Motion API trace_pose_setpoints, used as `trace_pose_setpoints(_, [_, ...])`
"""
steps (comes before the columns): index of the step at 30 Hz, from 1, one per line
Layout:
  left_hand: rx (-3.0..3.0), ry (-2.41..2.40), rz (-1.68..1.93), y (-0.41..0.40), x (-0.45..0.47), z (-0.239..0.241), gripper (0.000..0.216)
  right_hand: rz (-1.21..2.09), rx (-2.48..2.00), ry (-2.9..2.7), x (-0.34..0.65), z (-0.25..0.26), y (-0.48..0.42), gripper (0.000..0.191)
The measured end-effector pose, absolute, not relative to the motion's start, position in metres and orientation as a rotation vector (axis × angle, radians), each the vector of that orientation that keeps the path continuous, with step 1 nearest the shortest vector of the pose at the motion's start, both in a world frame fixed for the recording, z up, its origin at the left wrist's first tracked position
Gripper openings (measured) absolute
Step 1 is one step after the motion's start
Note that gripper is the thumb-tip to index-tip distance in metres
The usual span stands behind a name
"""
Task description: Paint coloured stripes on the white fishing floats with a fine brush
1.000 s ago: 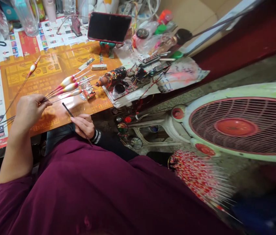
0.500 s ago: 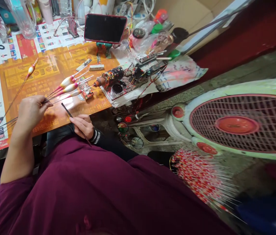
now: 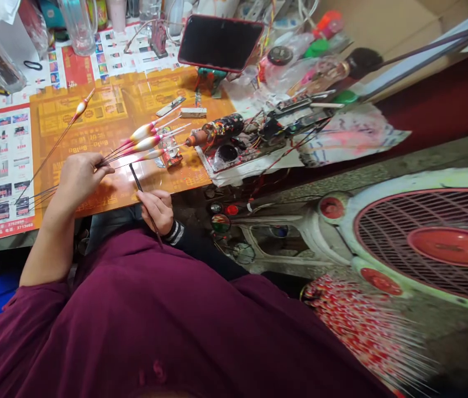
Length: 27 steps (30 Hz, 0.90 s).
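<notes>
Left hand (image 3: 79,179): closed around the thin stems of three painted fishing floats (image 3: 145,142), their red, white and yellow bodies fanning out over the right half of the orange sheet (image 3: 179,179). Right hand (image 3: 157,210): pinching a thin black rod (image 3: 135,178) between thumb and fingers, its upper tip just below the lowest float's stem; contact cannot be told. Fourth float (image 3: 79,109): near the sheet's far edge, set apart from the three, its stem slanting down toward the sheet's left edge. Beyond the sheet's right edge: spattered cylinder (image 3: 217,130) beside tangled wires (image 3: 273,130); phone (image 3: 220,43) on a stand past the far edge. On the floor at right: fan (image 3: 424,237), with a dense bundle of floats (image 3: 362,331) below it.
</notes>
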State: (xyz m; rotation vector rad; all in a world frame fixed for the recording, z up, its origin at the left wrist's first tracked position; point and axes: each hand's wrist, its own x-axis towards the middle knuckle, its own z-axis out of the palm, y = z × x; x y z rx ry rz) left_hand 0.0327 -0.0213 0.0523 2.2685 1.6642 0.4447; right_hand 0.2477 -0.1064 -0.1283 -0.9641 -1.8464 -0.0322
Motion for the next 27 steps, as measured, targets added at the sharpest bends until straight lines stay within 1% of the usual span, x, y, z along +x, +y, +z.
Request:
trace_pose_setpoints(3, [2.258,1.656,0.454,-0.0211,0.0318,0.0516,0.01,-0.058,-0.937,-1.818,0.2471,-0.1271,-0.1065,0.043])
trace_pose_setpoints(9, [2.218,1.643,0.488,-0.0216,0.0311,0.0524,0.01,0.0,-1.048,-1.882,0.2471,-0.1282,-0.107,0.04])
trace_pose_setpoints(27, [2.25,1.648,0.474,-0.0211,0.0313,0.0519,0.009,-0.074,-0.983,-1.867,0.2465,-0.1233,-0.1072,0.042])
